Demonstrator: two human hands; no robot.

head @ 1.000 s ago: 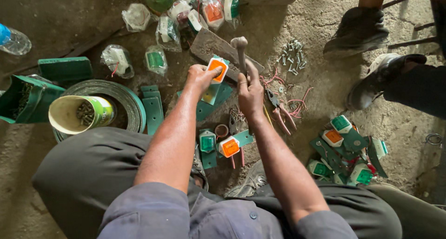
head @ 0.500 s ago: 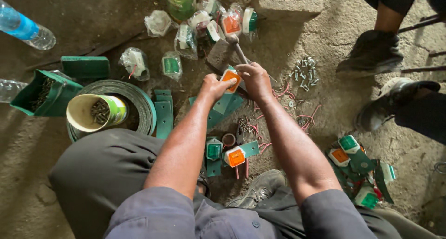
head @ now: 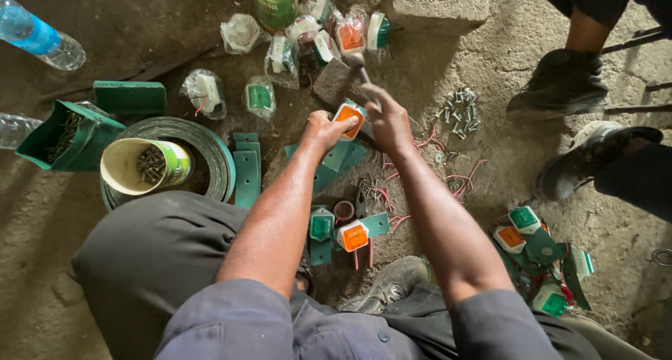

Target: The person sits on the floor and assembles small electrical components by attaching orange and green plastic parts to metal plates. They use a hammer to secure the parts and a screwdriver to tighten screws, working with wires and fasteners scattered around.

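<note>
The orange reflector lamp (head: 348,114), a small square light with a white rim, sits on a green metal bracket (head: 334,158) near the middle of the dirt floor (head: 490,143), held there by the left hand (head: 323,129), whose fingers curl around its left side in a firm pinch. The right hand (head: 387,119) is clenched around the handle of a hammer (head: 357,64), whose head is just above and beyond the lamp, close to a flat grey stone (head: 334,83). Just nearer the person, between the knees, lie a green lamp (head: 321,226) and another orange lamp (head: 353,236) on a bracket, with loose red wires (head: 458,181) beside them. Toward the floor's far edge lies a cluster of lamps wrapped in clear bags (head: 308,34), next to a green tin (head: 274,4) and a concrete block (head: 437,3). To the left, a cup of screws (head: 143,166) stands inside a coil of green strip (head: 210,157), beside a green box (head: 66,134) and a plastic bottle (head: 38,38). A pile of bolts (head: 458,111) lies right of the hands, and further right are another person's shoes (head: 567,87). More assembled lamps (head: 535,251) lie at the lower right.
</note>
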